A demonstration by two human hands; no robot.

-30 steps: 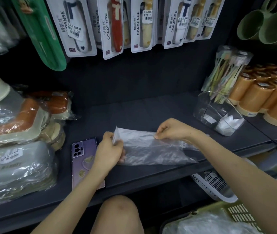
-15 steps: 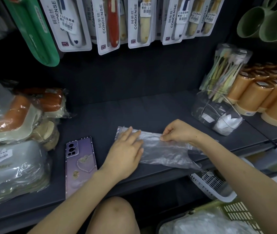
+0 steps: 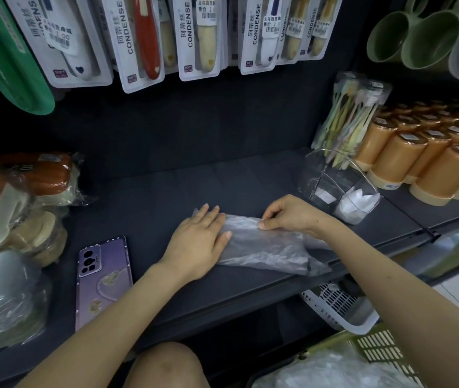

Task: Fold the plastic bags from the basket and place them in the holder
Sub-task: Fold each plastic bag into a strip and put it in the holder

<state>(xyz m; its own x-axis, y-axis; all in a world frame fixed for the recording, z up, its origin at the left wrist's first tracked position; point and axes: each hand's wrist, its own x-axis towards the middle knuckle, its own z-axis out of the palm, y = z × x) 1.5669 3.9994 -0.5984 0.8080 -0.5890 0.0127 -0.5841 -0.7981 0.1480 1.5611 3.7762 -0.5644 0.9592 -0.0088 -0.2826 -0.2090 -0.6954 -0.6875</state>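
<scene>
Plastic bag (image 3: 267, 247) lay flat on the dark shelf (image 3: 194, 189) in front of you. Your left hand (image 3: 197, 245) pressed on its left end with straight fingers. Your right hand (image 3: 290, 214) pinched its top edge. The clear holder (image 3: 340, 189) stood near, on the right.

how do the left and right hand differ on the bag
The left hand lies flat with straight fingers, pressing the left end of the plastic bag; the right hand curls its fingers and pinches the bag's upper edge. The left hand rests palm down; the right hand is arched. Both touch that bag on the shelf.
</scene>
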